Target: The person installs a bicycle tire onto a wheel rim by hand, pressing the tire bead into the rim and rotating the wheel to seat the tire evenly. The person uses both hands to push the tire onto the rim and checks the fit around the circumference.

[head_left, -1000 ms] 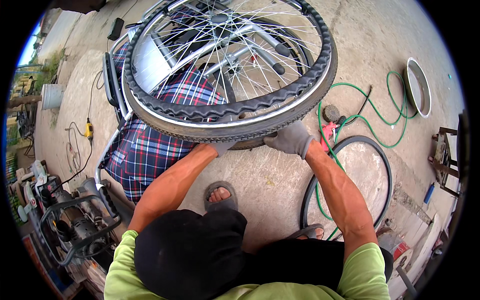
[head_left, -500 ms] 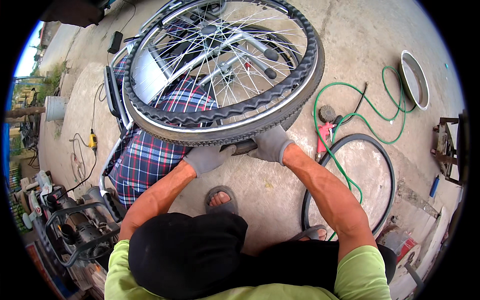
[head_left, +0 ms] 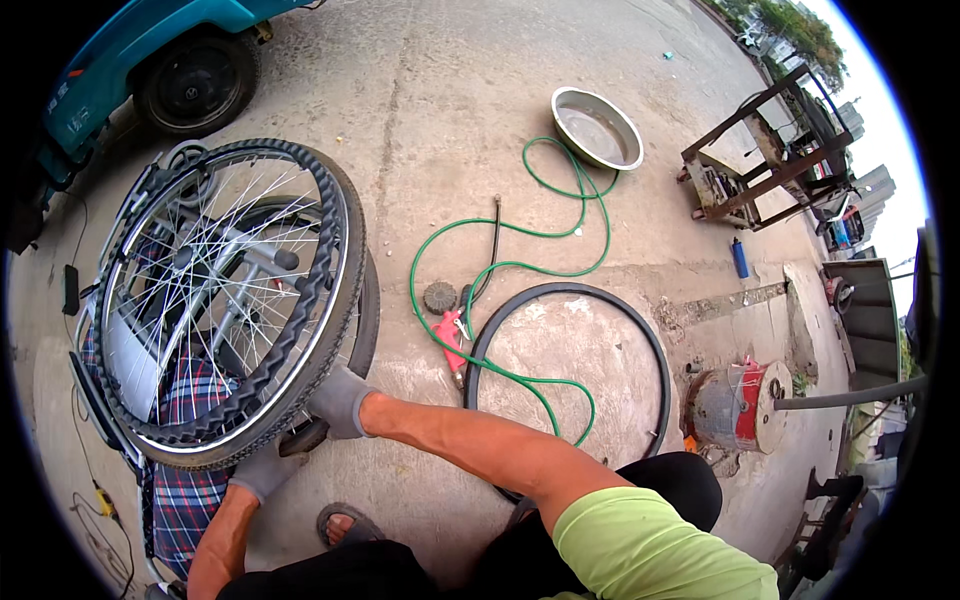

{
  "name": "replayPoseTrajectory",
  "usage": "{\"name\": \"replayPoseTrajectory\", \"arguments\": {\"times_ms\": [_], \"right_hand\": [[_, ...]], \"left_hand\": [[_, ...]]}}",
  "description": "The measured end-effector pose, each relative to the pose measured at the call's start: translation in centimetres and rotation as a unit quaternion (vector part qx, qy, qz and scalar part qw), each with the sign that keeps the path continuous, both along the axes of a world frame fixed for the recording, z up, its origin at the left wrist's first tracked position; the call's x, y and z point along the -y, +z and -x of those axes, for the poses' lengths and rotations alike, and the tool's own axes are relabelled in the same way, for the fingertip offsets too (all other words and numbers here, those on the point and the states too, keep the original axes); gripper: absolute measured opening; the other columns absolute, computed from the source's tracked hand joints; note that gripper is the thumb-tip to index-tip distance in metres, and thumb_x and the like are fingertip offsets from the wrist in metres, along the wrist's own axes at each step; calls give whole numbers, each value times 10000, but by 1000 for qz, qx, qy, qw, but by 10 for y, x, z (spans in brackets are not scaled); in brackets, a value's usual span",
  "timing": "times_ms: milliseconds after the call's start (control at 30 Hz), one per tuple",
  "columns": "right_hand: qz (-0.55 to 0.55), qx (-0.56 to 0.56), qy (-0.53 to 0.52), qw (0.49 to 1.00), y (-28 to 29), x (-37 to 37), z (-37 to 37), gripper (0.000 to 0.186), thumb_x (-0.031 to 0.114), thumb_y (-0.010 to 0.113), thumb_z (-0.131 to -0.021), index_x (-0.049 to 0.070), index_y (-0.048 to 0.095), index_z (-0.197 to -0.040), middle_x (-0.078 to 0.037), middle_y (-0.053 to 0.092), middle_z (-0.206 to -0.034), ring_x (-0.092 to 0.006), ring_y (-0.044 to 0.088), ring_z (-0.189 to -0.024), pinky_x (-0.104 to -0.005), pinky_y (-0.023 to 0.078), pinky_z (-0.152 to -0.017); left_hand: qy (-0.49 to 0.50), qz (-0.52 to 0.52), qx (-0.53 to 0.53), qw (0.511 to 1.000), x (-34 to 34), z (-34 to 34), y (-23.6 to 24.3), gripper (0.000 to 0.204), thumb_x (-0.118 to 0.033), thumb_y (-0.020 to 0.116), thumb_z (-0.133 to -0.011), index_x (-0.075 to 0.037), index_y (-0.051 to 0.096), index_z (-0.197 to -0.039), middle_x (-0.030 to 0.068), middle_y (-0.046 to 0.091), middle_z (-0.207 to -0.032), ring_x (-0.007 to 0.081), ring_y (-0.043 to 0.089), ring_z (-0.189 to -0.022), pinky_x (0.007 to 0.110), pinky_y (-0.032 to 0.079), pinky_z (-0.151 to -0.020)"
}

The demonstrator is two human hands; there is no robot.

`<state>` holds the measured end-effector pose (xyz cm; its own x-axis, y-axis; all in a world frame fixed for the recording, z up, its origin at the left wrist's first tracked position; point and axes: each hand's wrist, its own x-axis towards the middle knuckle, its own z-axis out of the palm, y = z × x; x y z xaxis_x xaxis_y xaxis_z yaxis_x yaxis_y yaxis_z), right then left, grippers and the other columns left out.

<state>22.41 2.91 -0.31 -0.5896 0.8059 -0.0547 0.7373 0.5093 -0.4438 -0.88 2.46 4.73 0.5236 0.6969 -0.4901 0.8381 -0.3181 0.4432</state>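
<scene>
A wheelchair (head_left: 105, 400) with a plaid fabric seat (head_left: 190, 500) lies on its side at the left. Its large spoked wheel (head_left: 330, 375) faces up, with a black tyre and a wavy black hand rim. My left hand (head_left: 268, 470), in a grey glove, is closed at the tyre's near edge. Farther right along that edge, my gloved right hand (head_left: 342, 402) grips the tyre too. The wheel hides part of the fingers of both hands. A second wheel shows beneath the upper one.
A loose black tyre (head_left: 660, 375) lies right of the wheelchair. Around it are a green hose (head_left: 497, 266), a red air gun (head_left: 447, 340) and a round brush (head_left: 439, 296). Farther off stand a metal basin (head_left: 625, 145), a tool cart (head_left: 770, 180), a drum (head_left: 720, 408) and a teal vehicle (head_left: 110, 60).
My view has swung right, so the wheelchair now sits farther left and the cart, drum and vehicle show. Both hands stay at the tyre's near edge.
</scene>
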Motion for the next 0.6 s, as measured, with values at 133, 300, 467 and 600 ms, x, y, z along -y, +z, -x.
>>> {"name": "replayPoseTrajectory", "arguments": {"times_ms": [133,300,467,600], "right_hand": [[-6,9,-21,1000,-14,2,11,251,234,718,-665,140,772,-892,-101,741,-913,-292,718,-910,-448,543,-776],[0,-12,-43,999,-13,7,12,262,231,732,-646,114,768,-877,-125,739,-909,-305,718,-899,-444,546,-768],[-34,-129,-83,988,-7,30,43,261,185,724,-642,76,729,-879,-162,718,-873,-345,703,-850,-459,544,-747],[-36,-123,-93,987,2,35,39,188,149,697,-683,72,711,-854,-153,710,-835,-344,702,-822,-458,537,-717]], "left_hand": [[-33,80,-76,993,-18,-4,-3,370,-320,737,-770,-2,732,-958,141,682,-745,246,661,-674,374,507,-666],[-28,212,-163,963,-31,-19,-2,559,-396,771,-747,3,686,-1129,175,707,-964,264,676,-898,390,507,-824],[67,124,85,986,-11,1,-21,421,-249,811,-718,-1,698,-1039,163,719,-1019,266,691,-973,363,522,-891],[23,-13,112,993,1,11,-3,410,-176,807,-715,5,658,-1050,169,699,-1010,282,684,-967,391,523,-879]]}}
